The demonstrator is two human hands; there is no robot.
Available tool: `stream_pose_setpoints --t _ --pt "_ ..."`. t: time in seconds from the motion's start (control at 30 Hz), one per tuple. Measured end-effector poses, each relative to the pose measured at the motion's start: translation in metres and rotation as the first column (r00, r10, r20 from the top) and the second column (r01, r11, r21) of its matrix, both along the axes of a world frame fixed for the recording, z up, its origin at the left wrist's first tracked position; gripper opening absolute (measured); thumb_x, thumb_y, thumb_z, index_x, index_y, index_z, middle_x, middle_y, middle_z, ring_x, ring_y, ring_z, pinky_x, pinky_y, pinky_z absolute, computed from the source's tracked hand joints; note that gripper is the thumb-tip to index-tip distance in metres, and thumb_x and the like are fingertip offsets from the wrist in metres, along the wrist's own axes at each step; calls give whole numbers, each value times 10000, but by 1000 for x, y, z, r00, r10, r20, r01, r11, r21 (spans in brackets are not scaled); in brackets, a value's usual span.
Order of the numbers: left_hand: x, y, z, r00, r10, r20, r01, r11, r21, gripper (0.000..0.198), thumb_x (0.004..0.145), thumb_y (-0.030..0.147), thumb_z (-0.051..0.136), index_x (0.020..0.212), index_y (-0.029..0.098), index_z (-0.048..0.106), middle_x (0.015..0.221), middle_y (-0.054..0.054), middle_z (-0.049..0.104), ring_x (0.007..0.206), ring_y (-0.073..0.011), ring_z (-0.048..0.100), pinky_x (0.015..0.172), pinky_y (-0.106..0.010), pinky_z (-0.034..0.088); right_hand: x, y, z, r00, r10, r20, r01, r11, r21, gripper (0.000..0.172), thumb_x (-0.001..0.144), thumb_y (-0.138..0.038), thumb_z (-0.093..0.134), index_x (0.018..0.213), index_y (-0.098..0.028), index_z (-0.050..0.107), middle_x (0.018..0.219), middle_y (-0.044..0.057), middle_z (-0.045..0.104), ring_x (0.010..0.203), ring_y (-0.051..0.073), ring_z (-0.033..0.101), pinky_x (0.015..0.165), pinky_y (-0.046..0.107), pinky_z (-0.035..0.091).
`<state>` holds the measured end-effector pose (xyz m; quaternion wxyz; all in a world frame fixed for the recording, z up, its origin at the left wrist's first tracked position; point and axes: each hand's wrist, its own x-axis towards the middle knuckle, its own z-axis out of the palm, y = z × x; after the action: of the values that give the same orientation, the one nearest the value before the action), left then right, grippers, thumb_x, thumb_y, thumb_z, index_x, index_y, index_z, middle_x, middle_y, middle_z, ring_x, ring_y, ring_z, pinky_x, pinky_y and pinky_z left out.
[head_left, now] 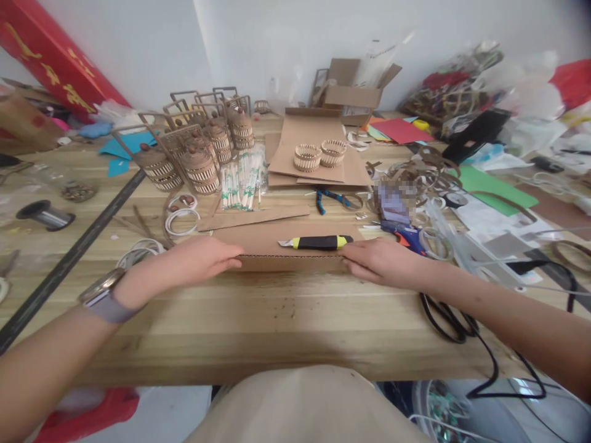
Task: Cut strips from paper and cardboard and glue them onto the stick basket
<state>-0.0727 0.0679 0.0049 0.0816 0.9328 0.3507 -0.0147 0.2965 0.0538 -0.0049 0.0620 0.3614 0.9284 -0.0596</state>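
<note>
A piece of brown corrugated cardboard [258, 235] lies across the table in front of me, its cut edge facing me. My left hand [203, 261] grips the left end of that edge, thumb on top and fingers curled underneath. At the right end, my right hand [381, 261] pinches the same edge. On the cardboard rests a yellow-and-black utility knife [318, 242] with its blade out, pointing left. Its rear end is beside my right fingertips, and I cannot tell whether they touch it.
Several woven lidded baskets with handles [201, 169] stand at back left, beside wrapped sticks [242, 184]. Two slatted rings [308, 158] sit on more cardboard. Blue-handled pliers [332, 200], a glue gun [406, 237] and a black cable [443, 323] lie to the right.
</note>
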Motion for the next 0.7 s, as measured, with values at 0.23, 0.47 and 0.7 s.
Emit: stream_pose_setpoints --t 0.23,0.47,0.7 --pt "5 27 -34 996 -12 -84 -5 979 -202 294 998 338 424 1044 226 693 899 -38 761 755 -174 695 692 -243 455 -5 26 -22 1000 -17 -26 9 960 -280 297 998 -349 414 1007 -183 660 909 94 739 766 215 675 642 273 425" --pt "4 21 -50 997 37 -69 -45 992 -122 221 997 280 439 1006 217 651 873 -39 749 762 -184 703 682 -257 464 -3 21 -45 1000 10 -17 -12 992 -126 282 1010 -291 393 915 -185 636 771 66 708 650 193 644 578 271 381" --pt "8 -3 -66 970 60 -236 -4 973 229 232 927 53 442 989 182 625 858 -46 711 688 -201 677 512 -264 401 0 -7 -76 995 97 -3 -84 882 463 294 960 -66 382 1120 -146 614 704 39 663 591 174 592 528 295 333"
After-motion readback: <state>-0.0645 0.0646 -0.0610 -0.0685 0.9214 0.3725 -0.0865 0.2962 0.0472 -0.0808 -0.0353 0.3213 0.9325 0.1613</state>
